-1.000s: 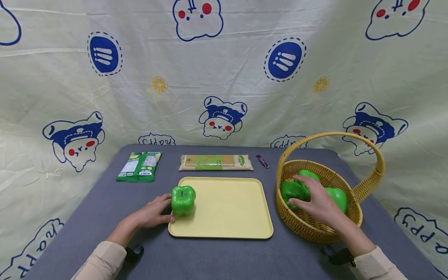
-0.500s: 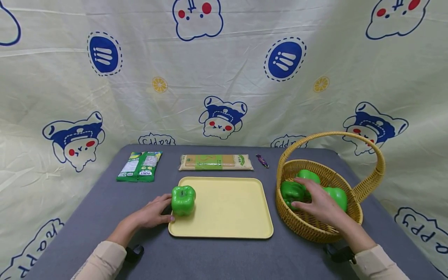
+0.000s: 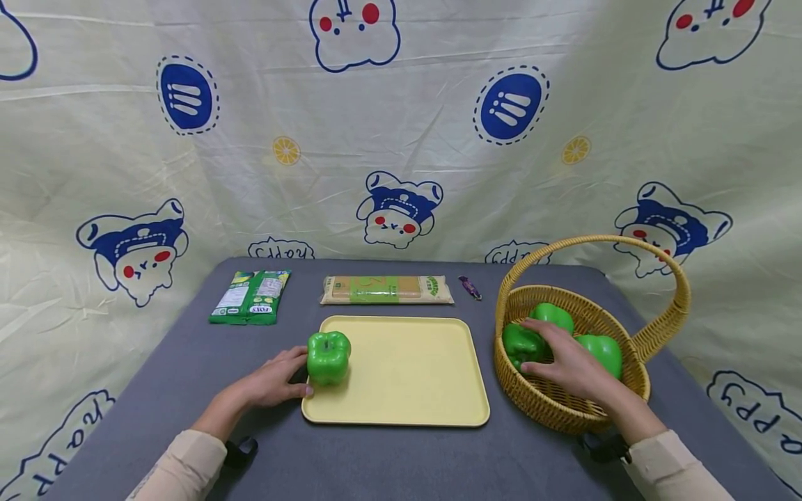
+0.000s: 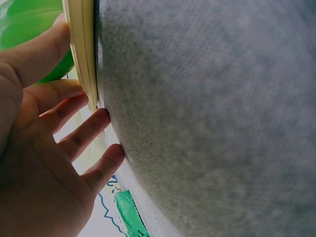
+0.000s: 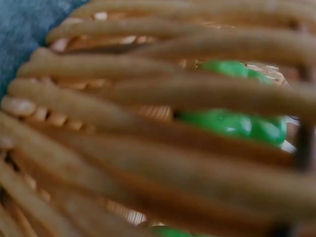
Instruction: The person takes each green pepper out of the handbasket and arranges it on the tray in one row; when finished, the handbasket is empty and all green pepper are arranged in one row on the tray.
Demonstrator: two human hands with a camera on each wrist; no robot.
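A green bell pepper point(image 3: 328, 358) sits on the left end of a pale yellow tray point(image 3: 407, 372). My left hand point(image 3: 276, 379) rests at the tray's left edge with its fingers spread. In the left wrist view its thumb point(image 4: 42, 52) touches the rim beside the pepper. On the right, my right hand point(image 3: 573, 365) reaches into a wicker basket point(image 3: 545, 410) and holds another green bell pepper point(image 3: 521, 342), thumb on the near side and fingers over the far side. Basket weave covers most of the right wrist view and hides that hand.
Two more green bell peppers point(image 3: 603, 353) lie in the basket, under its tall arched handle point(image 3: 592, 240). Behind the tray are a green snack bag point(image 3: 250, 298), a long pack of noodles point(image 3: 386, 290) and a small purple wrapped candy point(image 3: 470, 288). A printed cloth hangs behind.
Inside the basket, my right hand has shifted slightly and its thumb has come in closer to the pepper. My left hand and the pepper on the tray stay where they were.
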